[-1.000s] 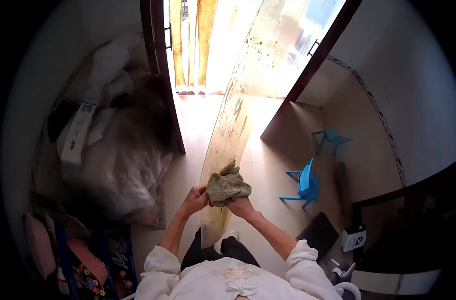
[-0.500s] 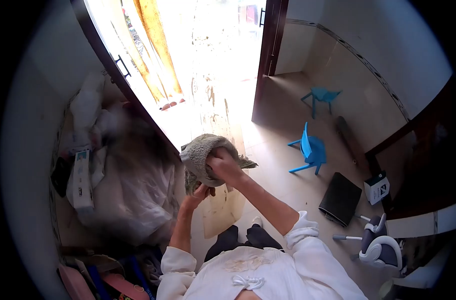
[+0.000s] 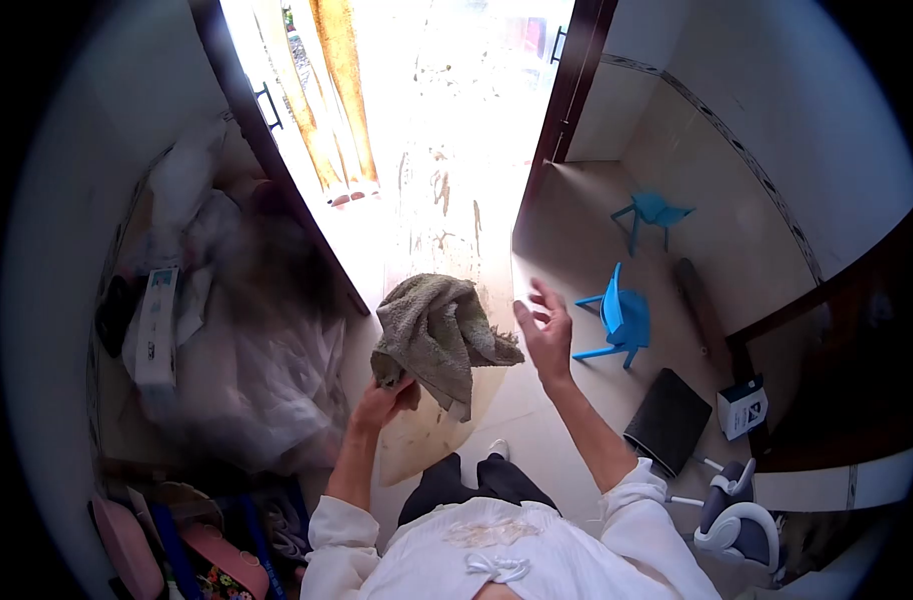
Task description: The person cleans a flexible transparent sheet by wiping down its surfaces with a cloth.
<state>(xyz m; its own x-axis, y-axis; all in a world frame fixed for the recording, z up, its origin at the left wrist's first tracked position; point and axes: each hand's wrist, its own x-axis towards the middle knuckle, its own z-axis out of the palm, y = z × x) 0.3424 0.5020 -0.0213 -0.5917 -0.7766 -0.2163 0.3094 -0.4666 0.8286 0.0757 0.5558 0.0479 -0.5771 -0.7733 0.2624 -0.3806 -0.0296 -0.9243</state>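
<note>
A grey-green terry towel (image 3: 432,335) hangs draped and crumpled in front of me, its right end frayed. My left hand (image 3: 385,400) is closed at its lower left edge. Below the towel a thin yellowish translucent sheet (image 3: 412,450) shows, its upper part hidden under the cloth; I cannot tell whether my left fingers grip it too. To the right of the towel, apart from it, my right hand (image 3: 547,335) is raised with its fingers spread and nothing in them.
Ahead is a bright open doorway with brown smears (image 3: 442,185) on the floor. Two blue chairs (image 3: 625,315) stand at right, near a black mat (image 3: 667,420) and a white box (image 3: 743,408). Plastic-wrapped items (image 3: 267,370) are piled left, shoes (image 3: 222,555) lower left.
My right hand has let go of the towel and moved right, its fingers opening. The towel has fallen into a loose drape over the sheet, still held by my left hand.
</note>
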